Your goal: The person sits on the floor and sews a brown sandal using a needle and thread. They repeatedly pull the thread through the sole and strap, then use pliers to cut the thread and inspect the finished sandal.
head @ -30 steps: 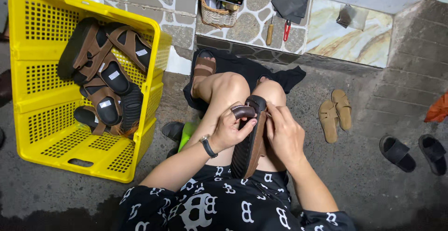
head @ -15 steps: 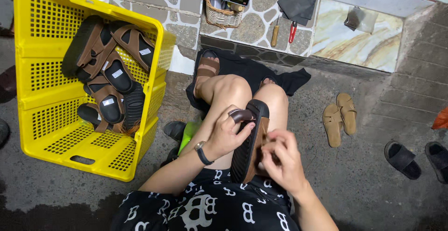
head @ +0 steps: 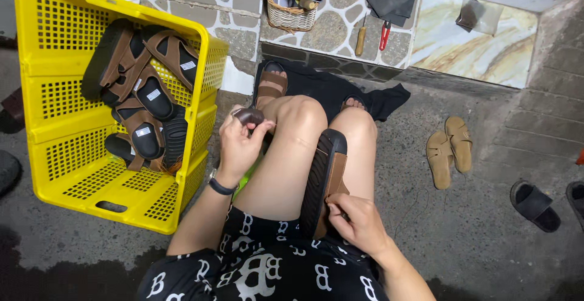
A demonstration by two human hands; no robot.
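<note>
While right hand (head: 359,219) pinches sandal (head: 322,179), left hand (head: 240,146) perhaps thread

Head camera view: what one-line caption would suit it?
Seated person's right hand grips a brown sandal between knees, yellow crate beside.

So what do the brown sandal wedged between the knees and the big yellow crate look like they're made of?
The brown sandal seems to have a black rubber or foam sole, matte and thick-edged, with brown leather-like uppers; real or synthetic, I cannot tell. The yellow crate looks like moulded plastic: glossy, uniform colour, with perforated grid walls.
</note>
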